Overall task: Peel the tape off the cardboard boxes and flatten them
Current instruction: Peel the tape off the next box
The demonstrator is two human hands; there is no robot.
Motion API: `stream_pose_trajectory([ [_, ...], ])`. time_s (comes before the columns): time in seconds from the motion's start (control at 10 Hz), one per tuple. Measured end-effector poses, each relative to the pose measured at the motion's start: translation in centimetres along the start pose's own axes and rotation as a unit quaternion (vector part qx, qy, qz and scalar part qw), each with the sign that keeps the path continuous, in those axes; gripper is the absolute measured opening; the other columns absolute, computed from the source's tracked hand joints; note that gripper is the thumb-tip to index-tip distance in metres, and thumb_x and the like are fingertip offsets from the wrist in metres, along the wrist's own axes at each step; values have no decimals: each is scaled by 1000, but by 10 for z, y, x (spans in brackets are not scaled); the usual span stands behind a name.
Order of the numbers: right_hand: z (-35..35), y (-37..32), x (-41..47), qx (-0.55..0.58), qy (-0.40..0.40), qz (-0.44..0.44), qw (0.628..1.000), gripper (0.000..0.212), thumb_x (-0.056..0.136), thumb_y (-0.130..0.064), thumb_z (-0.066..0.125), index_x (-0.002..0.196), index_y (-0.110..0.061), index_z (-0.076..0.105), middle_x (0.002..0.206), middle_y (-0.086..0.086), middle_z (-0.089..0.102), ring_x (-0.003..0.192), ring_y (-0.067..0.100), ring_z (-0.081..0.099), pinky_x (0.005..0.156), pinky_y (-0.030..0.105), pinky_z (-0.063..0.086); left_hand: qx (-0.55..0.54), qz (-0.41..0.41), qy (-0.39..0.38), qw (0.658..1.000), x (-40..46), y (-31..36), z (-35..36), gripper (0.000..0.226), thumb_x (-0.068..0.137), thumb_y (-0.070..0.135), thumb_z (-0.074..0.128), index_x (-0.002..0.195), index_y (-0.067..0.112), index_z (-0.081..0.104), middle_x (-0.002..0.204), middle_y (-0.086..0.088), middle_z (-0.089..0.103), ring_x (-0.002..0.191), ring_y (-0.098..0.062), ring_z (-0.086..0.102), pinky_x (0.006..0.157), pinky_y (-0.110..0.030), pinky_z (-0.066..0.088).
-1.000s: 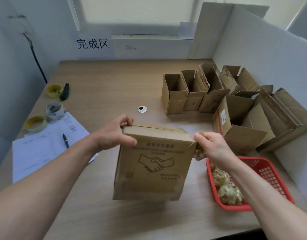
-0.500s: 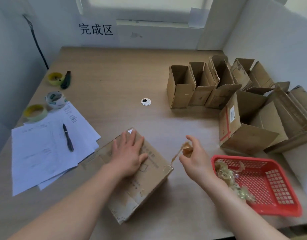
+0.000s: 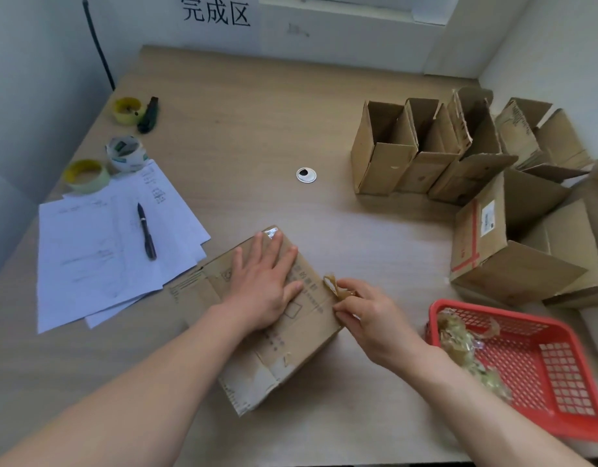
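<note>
Since 0.5 s ago: R hand (image 3: 375,315) has come back in against the box edge; L hand (image 3: 262,284) unchanged, box hasn't shifted.

Largest to smallest:
- Light wood-grain tabletop (image 3: 257,129), work surface.
- Cluster of opened brown cardboard boxes (image 3: 408,153) at right rear, flaps up, not yet flattened; well apart from the hands.
- Brown printed cardboard box being worked (image 3: 290,342), lying on its side near front centre, between the white paper sheets (image 3: 88,257) and the red plastic mesh basket (image 3: 543,365).
- Basket holds crumpled clear-brown tape scraps (image 3: 466,345).
- L hand: fingers spread flat, pressing down on top face of box.
- R hand: thumb + fingers pinching a wrinkled strip of brownish tape (image 3: 338,288) at box's right edge.
- Shiny tape remnant (image 3: 272,233) at far corner, just beyond L fingertips.

Step (judged): mid-peel on this box, flattening not started. Next calls for steady pull along the seam w/ L hand holding box down, then drop strip in basket; far-corner remnant likely needs attn too.
</note>
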State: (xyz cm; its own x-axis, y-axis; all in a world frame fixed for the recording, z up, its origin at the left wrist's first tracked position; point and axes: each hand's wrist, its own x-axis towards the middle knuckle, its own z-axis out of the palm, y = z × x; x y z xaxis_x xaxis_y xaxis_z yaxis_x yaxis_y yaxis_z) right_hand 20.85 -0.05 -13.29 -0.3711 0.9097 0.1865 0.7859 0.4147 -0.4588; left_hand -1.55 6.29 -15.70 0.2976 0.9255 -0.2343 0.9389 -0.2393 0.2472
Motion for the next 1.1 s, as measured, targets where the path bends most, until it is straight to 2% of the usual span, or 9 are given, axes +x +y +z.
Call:
stream_pose_trajectory([
  [0.1,3,-4,-4,-46,17,-26,998,2,85,-5,67,84,-3,68,113,16,68,89,35,69,66,40,59,1,-1,0,1000,-1,1,0,71,98,63,29,158,36,3,165,5,-20,150,-26,-23,118,-56,-8],
  [0.2,3,-6,-6,-94,-22,-5,995,3,92,-5,62,90,-3,61,112,14,62,88,36,63,60,42,54,-2,-3,-2,1000,-1,0,0,71,98,63,29,158,36,2,165,5,-20,150,-25,-24,118,-55,-9],
  [0.3,-3,-8,-6,-106,-67,35,991,15,99,-18,50,96,-6,59,121,10,58,95,34,60,63,44,52,-2,-3,-3,1000,-1,0,1,71,98,64,28,157,37,1,165,5,-21,150,-24,-25,118,-55,-10],
  [0.4,-13,-13,2,-146,-139,57,978,16,99,-20,48,98,-8,57,117,10,57,90,36,59,63,41,45,-3,-3,-2,1000,0,-1,1,71,97,65,27,157,37,2,165,5,-21,149,-24,-25,118,-54,-10],
  [0.5,-21,-19,13,-217,-217,44,951,15,91,-6,48,103,-11,53,112,9,52,90,34,59,62,36,34,0,-5,-4,1000,0,0,1,71,97,65,28,157,37,2,165,6,-20,150,-24,-25,118,-55,-10],
  [0.6,-25,-21,20,-242,-232,-1,942,22,88,-2,47,107,-12,52,111,9,51,92,32,58,61,36,34,2,-5,-4,1000,0,0,1,71,97,64,28,157,37,2,165,6,-20,150,-24,-24,118,-54,-9],
  [0.7,-22,-16,21,-270,-224,-36,936,19,93,-8,45,111,-12,49,111,9,48,92,31,56,60,38,39,1,-6,-3,1000,0,1,0,71,98,64,29,158,37,3,165,5,-20,150,-24,-24,118,-55,-9],
  [0.9,-19,-2,20,-228,-188,-100,950,17,91,-20,40,94,-11,53,97,12,54,77,33,57,50,36,35,4,-4,-4,1000,0,0,-1,71,98,64,29,158,37,3,165,6,-19,150,-24,-24,118,-55,-8],
  [1.1,-20,8,12,-142,-143,-60,978,18,96,-22,48,93,-7,58,106,10,58,83,34,58,61,42,47,8,1,-12,1000,0,1,-2,70,98,63,28,158,38,1,165,5,-21,149,-24,-25,118,-55,-8],
])
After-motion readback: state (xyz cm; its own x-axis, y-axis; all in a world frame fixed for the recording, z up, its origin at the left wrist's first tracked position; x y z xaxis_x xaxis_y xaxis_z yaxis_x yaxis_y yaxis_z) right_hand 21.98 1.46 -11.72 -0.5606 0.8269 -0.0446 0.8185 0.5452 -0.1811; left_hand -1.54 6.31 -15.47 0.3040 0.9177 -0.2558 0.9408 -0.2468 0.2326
